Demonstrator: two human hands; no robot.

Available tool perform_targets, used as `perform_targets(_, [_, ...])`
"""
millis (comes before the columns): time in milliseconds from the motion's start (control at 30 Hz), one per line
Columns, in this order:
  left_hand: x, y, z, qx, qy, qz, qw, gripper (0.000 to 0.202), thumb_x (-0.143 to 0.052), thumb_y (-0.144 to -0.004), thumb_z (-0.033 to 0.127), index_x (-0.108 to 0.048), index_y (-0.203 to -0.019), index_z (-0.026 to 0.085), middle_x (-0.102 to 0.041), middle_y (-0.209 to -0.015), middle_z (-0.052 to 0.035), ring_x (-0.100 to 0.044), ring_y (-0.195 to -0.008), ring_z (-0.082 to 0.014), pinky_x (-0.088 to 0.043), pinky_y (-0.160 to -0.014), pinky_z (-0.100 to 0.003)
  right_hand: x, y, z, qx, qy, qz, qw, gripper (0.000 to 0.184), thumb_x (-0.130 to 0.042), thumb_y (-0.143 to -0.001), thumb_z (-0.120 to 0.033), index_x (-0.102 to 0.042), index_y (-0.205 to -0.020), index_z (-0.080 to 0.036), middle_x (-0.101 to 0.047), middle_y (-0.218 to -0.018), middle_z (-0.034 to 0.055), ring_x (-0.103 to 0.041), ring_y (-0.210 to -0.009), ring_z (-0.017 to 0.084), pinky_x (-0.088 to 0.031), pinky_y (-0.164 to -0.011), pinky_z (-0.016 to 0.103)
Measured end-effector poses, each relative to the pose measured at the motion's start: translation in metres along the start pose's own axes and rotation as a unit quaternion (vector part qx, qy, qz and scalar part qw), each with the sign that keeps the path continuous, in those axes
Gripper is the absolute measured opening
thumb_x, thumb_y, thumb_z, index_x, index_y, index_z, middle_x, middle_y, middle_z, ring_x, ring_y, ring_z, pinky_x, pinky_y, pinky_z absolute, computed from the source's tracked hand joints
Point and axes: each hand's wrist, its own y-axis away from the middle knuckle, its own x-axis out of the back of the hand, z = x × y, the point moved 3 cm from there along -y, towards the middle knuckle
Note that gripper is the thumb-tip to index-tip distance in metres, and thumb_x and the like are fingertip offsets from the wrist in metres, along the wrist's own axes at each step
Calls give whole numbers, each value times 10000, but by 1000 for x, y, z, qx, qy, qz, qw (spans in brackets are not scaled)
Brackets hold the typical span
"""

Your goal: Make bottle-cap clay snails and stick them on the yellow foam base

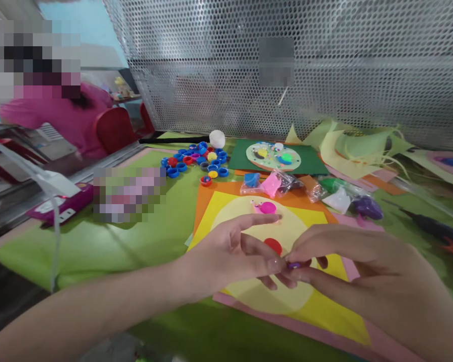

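Note:
My right hand [362,266] pinches a small purple piece of modelling clay [294,265] between thumb and fingertips. From the other side, my left hand [241,251] has its thumb and a finger closed at the same piece, while its index finger stretches forward. Both hands hover over a pale cream paper circle [245,296] on a yellow sheet [335,306]. On the circle sits a pink snail figure [266,207] with eyes, near the far edge. A red disc [273,246] shows between my hands, partly covered by my left fingers.
Bagged clay lumps, one purple [367,207], lie behind the sheets. Blue, red and yellow bottle caps [200,160] are heaped back left. A green card [237,157] with a decorated circle leans near the perforated metal panel [211,65]. A glue gun [434,226] lies right; a purple power strip [66,206], left.

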Motion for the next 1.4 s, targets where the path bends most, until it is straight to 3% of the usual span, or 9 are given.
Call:
perform_targets(233, [0,0,1,-2,-5,8,1000,527,-656,-717,18,-456,-1187,147,-699,-628,13,-649,-599,-87,-492,-661,-227,0,0,-3,-2,-4,19,1000,58,-669,-755,-267,-641,-800,-290,-669,-737,-114,-615,-626,45,-471,-551,96])
perform_targets(533, [-1,1,2,7,-24,6,1000,532,-695,-704,90,-475,-1181,178,-707,-672,-7,-649,-623,-108,-483,-666,-247,5,-1,-11,8,-8,38,999,134,-639,-729,-122,-667,-770,-246,-686,-734,-66,-636,-625,74,-498,-595,102])
perform_targets(833, [0,1,1,4,-16,11,1000,541,-729,-679,162,-487,-1163,169,-673,-625,31,-645,-621,-115,-484,-665,-262,7,-1,-8,27,15,-5,1000,93,-652,-753,-166,-641,-802,-245,-680,-758,-66,-633,-643,68,-489,-563,90])
perform_targets(967, [0,0,2,0,-14,24,1000,510,-723,-662,99,-504,-1120,151,-667,-621,29,-637,-593,-108,-473,-641,-241,5,1,-6,21,22,-21,999,55,-653,-767,-205,-641,-799,-248,-676,-752,-45,-632,-626,89,-498,-553,120])
perform_targets(1233, [0,0,1,6,-7,23,1000,467,-721,-650,67,-538,-1067,168,-674,-643,28,-640,-612,-111,-479,-651,-258,6,0,-7,14,10,18,1000,110,-690,-723,-219,-646,-814,-261,-692,-787,-50,-653,-653,114,-525,-568,128])
perform_targets(1400, [0,1,2,10,-9,28,1000,464,-729,-644,82,-541,-1059,168,-672,-636,31,-640,-613,-113,-473,-650,-257,9,1,-5,48,44,-4,998,154,-624,-768,-158,-645,-876,-266,-695,-808,-52,-657,-677,93,-516,-622,97])
